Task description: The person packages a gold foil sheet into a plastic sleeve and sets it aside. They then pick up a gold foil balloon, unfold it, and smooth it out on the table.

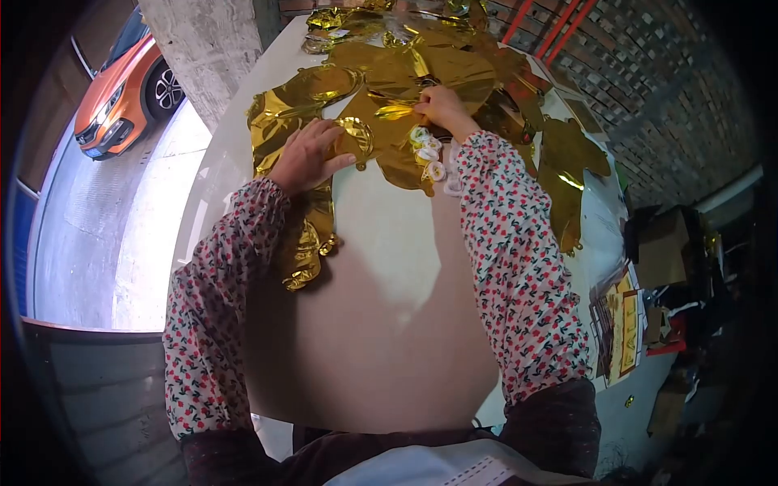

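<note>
Flat gold foil balloons (438, 65) lie overlapping across the far half of the table. My left hand (312, 154) rests on a gold foil piece at the left, thumb apart and fingers stretched out over its edge. Further forward, my right hand (444, 109) is closed, its fingertips pinching the gold foil near a raised, folded strip (397, 108). Just below the right wrist sit several small white ribbon rolls (427, 146), one partly yellow-green. A crumpled gold foil tail (304, 263) hangs down toward me from under the left hand.
The pale table (373, 348) stretches from my body to the far foil. More crumpled foil packets (328, 28) lie at the far end. Boxes and printed cards (622, 332) stand low at the right, by a brick wall (648, 89). An orange car (121, 97) is outside at left.
</note>
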The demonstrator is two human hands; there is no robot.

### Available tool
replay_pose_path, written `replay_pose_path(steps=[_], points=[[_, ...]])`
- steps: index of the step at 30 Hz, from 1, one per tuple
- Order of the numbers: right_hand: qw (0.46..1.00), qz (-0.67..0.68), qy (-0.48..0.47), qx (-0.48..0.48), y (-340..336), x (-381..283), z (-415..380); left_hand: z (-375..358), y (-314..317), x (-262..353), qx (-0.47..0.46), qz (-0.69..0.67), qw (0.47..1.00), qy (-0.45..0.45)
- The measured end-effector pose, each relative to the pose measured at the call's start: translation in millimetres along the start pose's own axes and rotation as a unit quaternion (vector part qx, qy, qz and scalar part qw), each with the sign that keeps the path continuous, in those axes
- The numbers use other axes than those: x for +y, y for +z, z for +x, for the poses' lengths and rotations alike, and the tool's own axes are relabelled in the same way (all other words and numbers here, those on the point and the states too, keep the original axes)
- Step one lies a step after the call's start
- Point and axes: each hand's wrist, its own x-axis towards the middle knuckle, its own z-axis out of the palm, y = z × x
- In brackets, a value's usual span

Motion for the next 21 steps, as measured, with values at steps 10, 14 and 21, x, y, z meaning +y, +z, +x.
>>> replay_pose_path(steps=[10,14,21], points=[[0.928,0.269,-0.035,0.255,-126.3,3.1,-104.5,6.4,-11.5,8.9,0.029,0.009,0.999,0.028],[0.921,0.143,-0.216,0.29,-100.5,-55.1,-254.8,-2.4,-27.4,76.1,-0.011,-0.456,0.872,-0.176],[0.965,0.018,-0.238,0.111,-70.4,-69.3,-452.4,-62.9,-48.1,159.5,0.037,-0.752,0.536,-0.381]])
